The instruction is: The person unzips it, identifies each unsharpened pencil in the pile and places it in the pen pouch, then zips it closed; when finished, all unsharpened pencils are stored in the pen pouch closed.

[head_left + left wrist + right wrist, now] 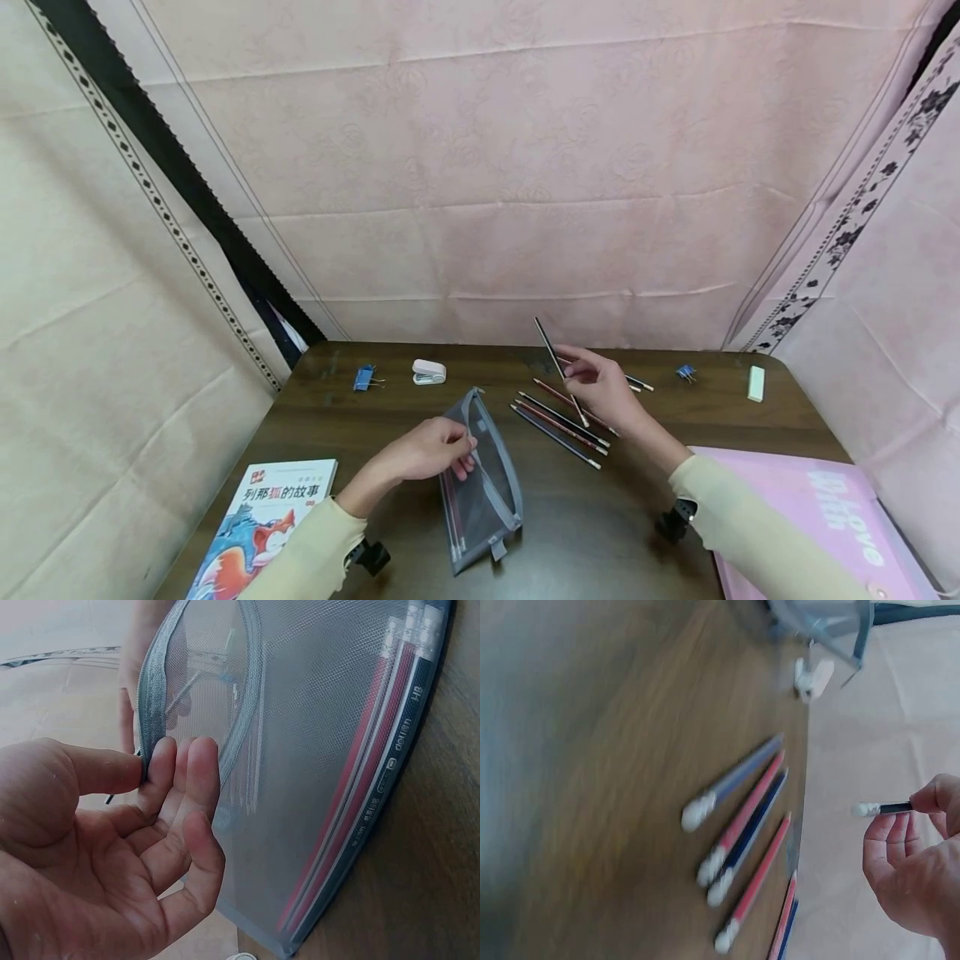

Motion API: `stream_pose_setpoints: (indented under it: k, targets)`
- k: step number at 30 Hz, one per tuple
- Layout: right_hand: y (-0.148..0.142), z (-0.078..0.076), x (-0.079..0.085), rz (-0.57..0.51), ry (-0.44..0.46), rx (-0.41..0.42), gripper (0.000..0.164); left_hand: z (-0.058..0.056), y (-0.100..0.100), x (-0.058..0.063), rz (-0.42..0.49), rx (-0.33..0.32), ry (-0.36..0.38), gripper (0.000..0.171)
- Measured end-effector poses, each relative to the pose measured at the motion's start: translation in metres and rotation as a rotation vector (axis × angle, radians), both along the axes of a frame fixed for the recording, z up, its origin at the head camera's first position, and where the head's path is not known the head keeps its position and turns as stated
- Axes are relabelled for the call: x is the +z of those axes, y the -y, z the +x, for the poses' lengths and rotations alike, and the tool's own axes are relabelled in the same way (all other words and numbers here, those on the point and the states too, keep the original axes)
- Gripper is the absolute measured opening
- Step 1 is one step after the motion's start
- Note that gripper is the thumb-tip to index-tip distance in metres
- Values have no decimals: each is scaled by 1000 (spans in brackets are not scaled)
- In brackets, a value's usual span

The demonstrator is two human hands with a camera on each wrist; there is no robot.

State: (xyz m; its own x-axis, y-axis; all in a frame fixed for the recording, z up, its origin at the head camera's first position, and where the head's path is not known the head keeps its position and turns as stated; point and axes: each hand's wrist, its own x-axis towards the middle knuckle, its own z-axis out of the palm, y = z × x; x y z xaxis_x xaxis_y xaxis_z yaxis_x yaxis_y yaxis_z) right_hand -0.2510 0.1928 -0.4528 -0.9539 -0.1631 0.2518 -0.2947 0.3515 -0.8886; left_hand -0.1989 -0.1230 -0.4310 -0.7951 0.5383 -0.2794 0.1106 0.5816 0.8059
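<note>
Low in the middle of the head view, a flat grey mesh pouch with a zip (474,521) rested on the brown wooden table (592,533), its mouth gaping; the left hand (435,450) pinched the zipped rim between thumb and fingertips, the little finger bent loosely, a hold that seemed to keep the opening spread; right of centre, the right hand (600,383) pinched a slim dark wooden pencil (547,342) between thumb and fingers, with little gap, its white eraser end tilted low; holding it mid-shaft presumably left both ends free; loose red and dark wooden pencils (556,437) lay roughly parallel below, probably for easy picking.

The left wrist view made plain, at its right, two red pencils (330,795) and a dark pencil lettered HB (397,742) inside the mesh, mere streaks from above; the right wrist view set the held eraser end clear of the fingertips; only the head view gave that pencil's whole length.
</note>
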Motion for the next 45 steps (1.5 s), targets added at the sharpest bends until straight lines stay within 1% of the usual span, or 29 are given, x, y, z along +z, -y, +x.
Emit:
stream_pose_setpoints:
  k: [4,7,13,18,23,29,33,39,45]
  targets:
    - [14,12,3,-229,151,85,62,0,-1,0,3,-3,0,29]
    - [27,20,3,-349,243,141,67,-1,-2,0,9,-4,1,29]
    - [51,40,-2,-446,378,199,68,-1,-3,1,14,-5,-1,29]
    - [68,57,-11,-496,490,212,70,-1,-4,1,13,-4,-3,29]
    - [80,67,-19,-482,521,203,72,-1,-5,1,4,-2,-12,29]
    - [87,74,-23,-427,540,218,71,-1,-7,2,3,-5,-6,29]
    - [90,79,-22,-373,552,231,71,-1,-7,2,8,-9,-5,29]
    - [92,85,-17,-277,560,245,70,-1,-7,1,13,-19,-11,31]
    - [91,86,-12,-235,562,248,69,-1,-8,0,37,-22,3,31]
